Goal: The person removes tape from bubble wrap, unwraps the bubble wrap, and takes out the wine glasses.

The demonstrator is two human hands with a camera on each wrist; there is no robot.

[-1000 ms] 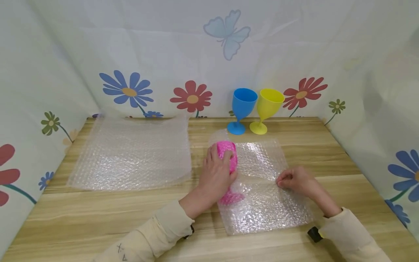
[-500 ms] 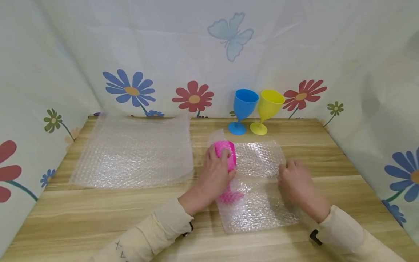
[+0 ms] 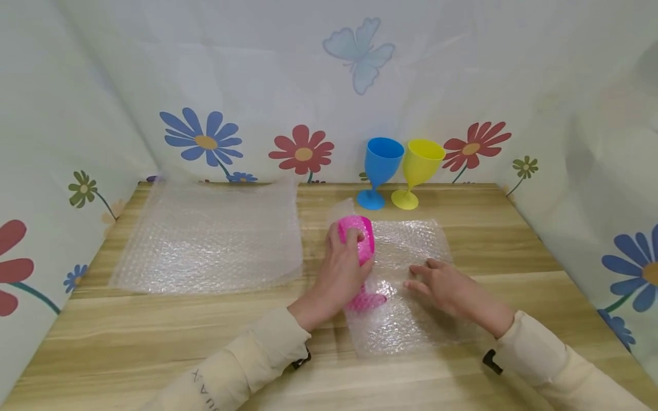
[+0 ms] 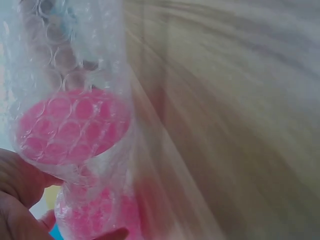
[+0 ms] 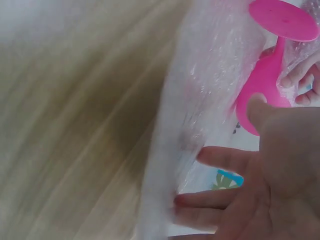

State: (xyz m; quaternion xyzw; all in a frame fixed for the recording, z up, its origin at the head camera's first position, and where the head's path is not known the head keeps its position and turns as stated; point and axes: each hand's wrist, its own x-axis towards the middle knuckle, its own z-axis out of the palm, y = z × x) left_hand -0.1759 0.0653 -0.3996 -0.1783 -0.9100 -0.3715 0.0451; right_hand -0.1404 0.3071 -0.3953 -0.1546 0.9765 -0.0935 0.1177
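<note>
A pink plastic goblet (image 3: 367, 301) lies on its side on a sheet of bubble wrap (image 3: 388, 337), partly covered by a layer of it. My left hand (image 3: 334, 279) grips the goblet's bowl through the wrap. The left wrist view shows the goblet's foot (image 4: 75, 127) under clear bubbles. Across the sheet to the right, my right hand (image 3: 454, 291) has its fingers spread out over the wrap. In the right wrist view those fingers (image 5: 225, 157) reach to the wrap's surface and pinch nothing. The goblet's uncovered side (image 5: 270, 82) shows there.
A blue goblet (image 3: 384, 162) and a yellow goblet (image 3: 422, 162) stand upright at the back of the wooden table (image 3: 169, 337). Another sheet of bubble wrap (image 3: 216, 245) lies flat on the left. Flower-printed cloth (image 3: 241, 68) borders the back and sides.
My right hand has left the wrap's right edge and moved left over the sheet, its fingers spreading. My left hand keeps its grip; the goblet's foot has shifted slightly away from me.
</note>
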